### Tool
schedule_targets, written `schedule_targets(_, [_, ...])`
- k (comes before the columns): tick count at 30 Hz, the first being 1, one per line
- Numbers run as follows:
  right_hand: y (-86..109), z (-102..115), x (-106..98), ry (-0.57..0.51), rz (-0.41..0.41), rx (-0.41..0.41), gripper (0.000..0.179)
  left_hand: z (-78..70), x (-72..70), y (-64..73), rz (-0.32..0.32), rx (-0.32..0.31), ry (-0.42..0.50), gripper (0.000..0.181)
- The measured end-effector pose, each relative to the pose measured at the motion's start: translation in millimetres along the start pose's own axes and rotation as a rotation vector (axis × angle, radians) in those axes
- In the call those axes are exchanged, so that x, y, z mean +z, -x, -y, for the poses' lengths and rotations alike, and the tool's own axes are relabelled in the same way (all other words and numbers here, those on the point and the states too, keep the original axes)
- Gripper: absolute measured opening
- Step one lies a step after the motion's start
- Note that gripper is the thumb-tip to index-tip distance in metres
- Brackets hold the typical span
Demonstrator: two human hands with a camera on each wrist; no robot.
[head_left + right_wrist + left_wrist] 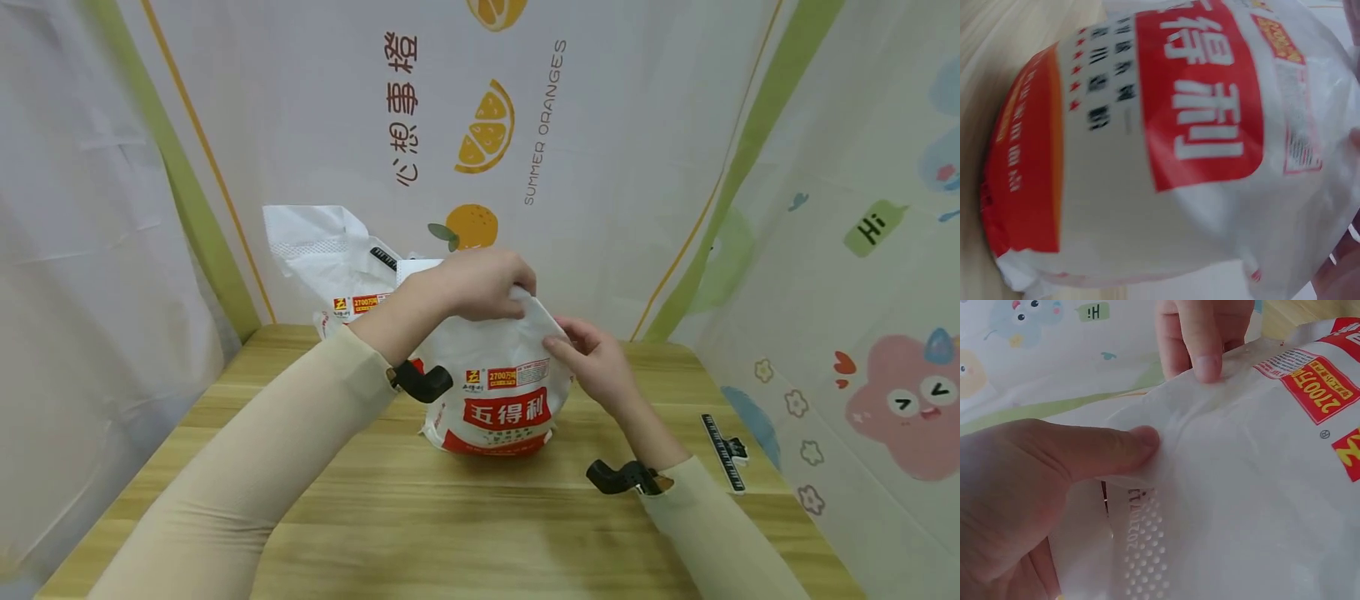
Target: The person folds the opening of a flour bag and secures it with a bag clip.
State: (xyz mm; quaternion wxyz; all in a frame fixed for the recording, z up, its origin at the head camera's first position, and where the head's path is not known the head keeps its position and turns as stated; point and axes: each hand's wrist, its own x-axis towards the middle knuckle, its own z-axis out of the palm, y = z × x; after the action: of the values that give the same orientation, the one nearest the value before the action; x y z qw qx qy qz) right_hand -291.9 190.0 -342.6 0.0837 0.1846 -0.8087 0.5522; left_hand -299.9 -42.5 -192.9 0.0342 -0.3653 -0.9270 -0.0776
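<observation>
A white plastic flour bag (495, 350) with red printing stands upright on the wooden table. Between thumb and fingers, my left hand (483, 285) pinches its top edge; in the left wrist view the thumb presses flat on the film beside a dotted strip. My right hand (600, 367) pinches the bag's upper right edge, thumb in front and fingers behind. The bag's printed front (1210, 125) fills the right wrist view, bulging at the bottom. Behind it to the left stands a second white bag (322, 250), partly hidden by my left arm, with a black-and-white clip (384, 257) near its top.
A black-and-white clip (723, 452) lies on the right side of the wooden table (420, 533). White curtains with orange prints (480, 125) hang behind the table, and a cartoon-printed curtain (892, 317) hangs along its right side.
</observation>
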Motion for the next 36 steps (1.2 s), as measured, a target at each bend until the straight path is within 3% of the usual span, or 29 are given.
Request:
schedule_targets(4, [-3.3, 0.6, 2.7, 0.037, 0.015, -0.042, 0.028, -1.2, 3.3, 0.2, -0.021, 0.017, -0.031, 0.012])
schedule_targets(10, [-4.6, -1.0, 11.2, 0.084, -0.09, -0.064, 0.019, -1.4, 8.9, -0.1, -0.051, 0.037, -0.081, 0.016])
schedule_targets(14, [-4.8, -0.3, 12.8, 0.107, -0.123, -0.072, 0.019, 1.8, 6.0, 0.5, -0.051, 0.033, -0.054, 0.015])
schedule_targets(20, [-4.9, 3.3, 4.2, 0.054, -0.045, -0.024, 0.028, 10.4, -5.5, 5.1, -0.077, 0.018, 0.06, 0.015])
schedule_targets(24, [-5.0, 9.4, 0.6, 0.008, 0.01, -0.006, 0.037, 12.4, -6.1, 6.4, -0.103, 0.04, 0.06, 0.017])
schedule_targets(27, [-7.5, 15.7, 2.4, 0.018, 0.02, -0.038, 0.038, 12.4, -4.0, 6.2, -0.119, 0.051, 0.04, 0.018])
schedule_targets(36, [-12.7, 22.8, 12.0, 0.107, -0.112, -0.087, 0.02, 12.2, -2.0, 5.5, -0.15, 0.085, -0.003, 0.018])
